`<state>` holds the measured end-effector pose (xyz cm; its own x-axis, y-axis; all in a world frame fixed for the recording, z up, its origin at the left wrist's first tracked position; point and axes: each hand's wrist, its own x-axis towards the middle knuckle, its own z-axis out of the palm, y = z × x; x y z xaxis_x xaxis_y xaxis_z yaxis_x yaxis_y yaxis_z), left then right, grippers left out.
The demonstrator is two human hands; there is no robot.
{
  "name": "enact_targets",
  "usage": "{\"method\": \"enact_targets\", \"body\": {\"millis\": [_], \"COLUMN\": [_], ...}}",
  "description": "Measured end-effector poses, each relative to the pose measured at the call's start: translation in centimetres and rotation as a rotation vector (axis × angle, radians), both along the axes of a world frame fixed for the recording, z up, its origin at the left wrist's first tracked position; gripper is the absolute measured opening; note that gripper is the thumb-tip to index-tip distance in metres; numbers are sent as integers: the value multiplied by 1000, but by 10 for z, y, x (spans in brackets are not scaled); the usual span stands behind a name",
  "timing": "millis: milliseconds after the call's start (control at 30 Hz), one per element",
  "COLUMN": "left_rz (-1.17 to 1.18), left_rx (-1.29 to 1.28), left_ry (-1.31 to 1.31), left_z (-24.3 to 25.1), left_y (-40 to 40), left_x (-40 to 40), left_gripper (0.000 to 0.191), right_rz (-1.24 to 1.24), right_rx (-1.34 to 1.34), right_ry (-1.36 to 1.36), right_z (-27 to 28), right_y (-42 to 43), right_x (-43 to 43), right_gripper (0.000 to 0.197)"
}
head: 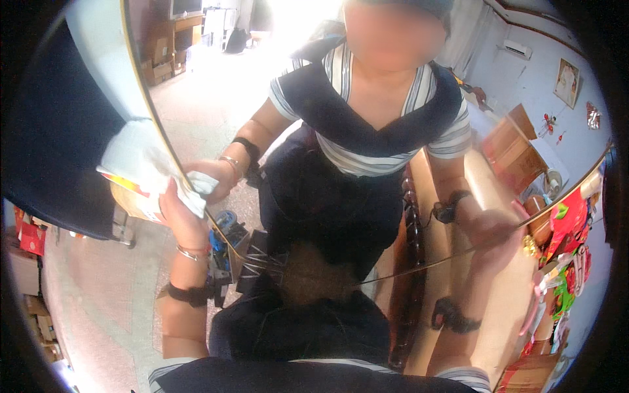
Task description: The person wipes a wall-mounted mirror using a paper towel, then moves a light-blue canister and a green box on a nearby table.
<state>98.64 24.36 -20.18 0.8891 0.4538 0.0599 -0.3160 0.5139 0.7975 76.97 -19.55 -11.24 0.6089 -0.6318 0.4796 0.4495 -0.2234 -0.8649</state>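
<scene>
A large mirror with a thin gold-coloured edge (147,93) stands before me and reflects my own body. My left hand (184,216) is at the mirror's left edge, closed on a crumpled white sheet or wrapper (137,147), cloth, paper or plastic. A piece with yellow and red print (130,191) sits at the same bundle. White material also shows on the mirror side, beside the reflected hand (221,177). My right hand (496,250) is blurred at the mirror's lower right edge, against its own reflection; its fingers are not clear.
A dark panel or cloth (54,132) lies left of the mirror. Cardboard boxes (37,314) line the far left. Colourful packages (565,275) crowd the right by the wall. Inside the reflection are a tool-filled box (231,240), an open carton (511,147) and an air conditioner (517,49).
</scene>
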Motion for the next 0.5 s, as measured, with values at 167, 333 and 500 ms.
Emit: {"method": "enact_targets", "body": {"millis": [167,333,500], "left_rz": [341,-119,-504], "left_rx": [1351,1118,937], "left_ry": [-66,-348,-555], "left_z": [60,124,209], "left_y": [4,-122,-230], "left_x": [-28,-82,-143], "left_gripper": [20,14,18], "right_rz": [-202,-197,-52], "right_rx": [-71,-9,-50], "right_ry": [274,579,822], "right_z": [9,16,47], "right_y": [2,14,23], "right_x": [-27,-36,-45], "right_gripper": [46,42,43]}}
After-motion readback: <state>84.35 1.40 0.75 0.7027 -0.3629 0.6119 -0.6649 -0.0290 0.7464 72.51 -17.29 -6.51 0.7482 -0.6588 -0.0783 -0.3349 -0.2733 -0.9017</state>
